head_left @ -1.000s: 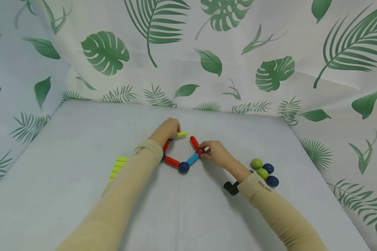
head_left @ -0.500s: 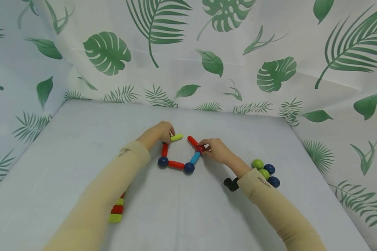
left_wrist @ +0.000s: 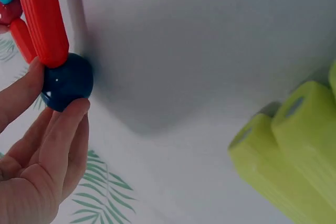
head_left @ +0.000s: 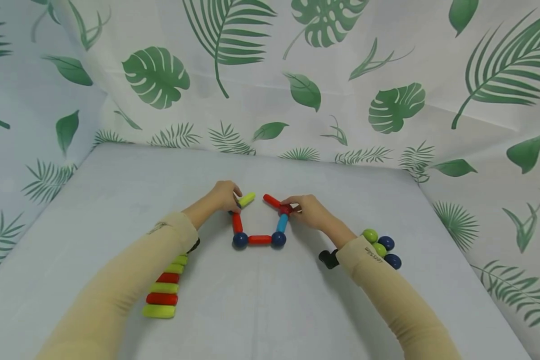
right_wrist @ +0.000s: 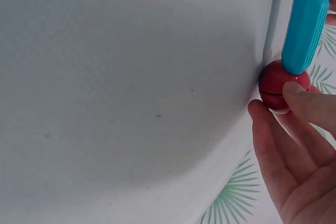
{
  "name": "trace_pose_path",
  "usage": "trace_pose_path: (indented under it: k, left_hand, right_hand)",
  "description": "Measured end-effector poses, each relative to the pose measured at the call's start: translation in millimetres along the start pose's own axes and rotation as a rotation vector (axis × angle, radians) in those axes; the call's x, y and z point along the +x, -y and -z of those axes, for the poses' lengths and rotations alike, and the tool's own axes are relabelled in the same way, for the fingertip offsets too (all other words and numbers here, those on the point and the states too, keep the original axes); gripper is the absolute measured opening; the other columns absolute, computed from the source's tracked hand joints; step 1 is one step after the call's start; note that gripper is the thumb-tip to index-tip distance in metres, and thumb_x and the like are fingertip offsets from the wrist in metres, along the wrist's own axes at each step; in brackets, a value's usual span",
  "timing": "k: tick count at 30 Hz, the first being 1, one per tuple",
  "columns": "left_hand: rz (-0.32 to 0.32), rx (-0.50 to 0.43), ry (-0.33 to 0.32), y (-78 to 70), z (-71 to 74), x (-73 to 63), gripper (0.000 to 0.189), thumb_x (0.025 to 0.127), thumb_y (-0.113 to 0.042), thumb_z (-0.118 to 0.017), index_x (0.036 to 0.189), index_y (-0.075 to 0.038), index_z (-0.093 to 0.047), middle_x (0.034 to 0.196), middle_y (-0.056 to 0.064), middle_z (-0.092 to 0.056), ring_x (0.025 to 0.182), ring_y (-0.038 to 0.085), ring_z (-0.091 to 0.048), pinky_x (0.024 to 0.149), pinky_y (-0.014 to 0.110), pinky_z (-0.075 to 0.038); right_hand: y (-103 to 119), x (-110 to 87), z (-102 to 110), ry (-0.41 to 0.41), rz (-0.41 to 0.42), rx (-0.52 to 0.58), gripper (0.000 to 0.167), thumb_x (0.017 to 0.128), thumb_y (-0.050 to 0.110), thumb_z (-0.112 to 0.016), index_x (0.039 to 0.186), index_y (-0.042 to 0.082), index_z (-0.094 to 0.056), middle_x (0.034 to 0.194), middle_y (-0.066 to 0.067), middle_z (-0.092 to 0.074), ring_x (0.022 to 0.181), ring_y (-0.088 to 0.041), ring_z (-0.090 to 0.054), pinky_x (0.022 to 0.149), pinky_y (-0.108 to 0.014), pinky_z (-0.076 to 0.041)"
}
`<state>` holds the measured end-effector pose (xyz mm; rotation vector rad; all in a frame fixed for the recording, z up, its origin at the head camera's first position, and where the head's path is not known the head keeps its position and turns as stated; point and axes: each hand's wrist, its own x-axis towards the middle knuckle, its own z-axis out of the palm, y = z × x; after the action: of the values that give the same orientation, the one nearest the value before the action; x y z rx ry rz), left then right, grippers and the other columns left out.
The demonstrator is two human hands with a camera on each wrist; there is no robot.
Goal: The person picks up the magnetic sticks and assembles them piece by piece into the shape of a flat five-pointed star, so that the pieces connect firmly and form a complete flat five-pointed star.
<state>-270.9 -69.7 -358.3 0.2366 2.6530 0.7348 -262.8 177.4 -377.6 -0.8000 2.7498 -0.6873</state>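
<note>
Both hands hold one chain of balls and rods on the white tabletop. My left hand pinches a dark blue ball between thumb and fingers. From that ball a yellow-green rod points inward, and a red rod runs toward me. Two more blue balls, the left one and the right one, are joined by a level red rod. A light blue rod leads up to a red ball, gripped by my right hand. Another red rod slants inward from it, leaving a gap between the rod tips.
Yellow-green rods and red rods lie in a row beside my left forearm, which partly covers them. A black curved piece sits by my right cuff. Green balls and blue balls cluster right of it. Leaf-printed cloth rises behind.
My left hand has moved left and slightly toward me, turning the chain so its near red rod lies level. The inward rods now tilt away from me. The rod row shows more from under my left sleeve.
</note>
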Motion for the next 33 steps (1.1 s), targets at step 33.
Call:
trace_pose_path:
  k: [33]
  left_hand:
    - [0.004,-0.144,-0.072,10.3,-5.1,-6.7,0.041,0.076,-0.009,-0.074,0.114,-0.001,-0.062,0.109,0.012,-0.062,0.101,0.023,-0.056,0.089,0.032,-0.045]
  right_hand:
    - [-71,-100.5,88,0.289,-0.364,-0.147,0.027,0.075,0.008,-0.071,0.098,-0.004,-0.065,0.095,-0.022,-0.061,0.083,-0.031,-0.061,0.076,-0.047,-0.049]
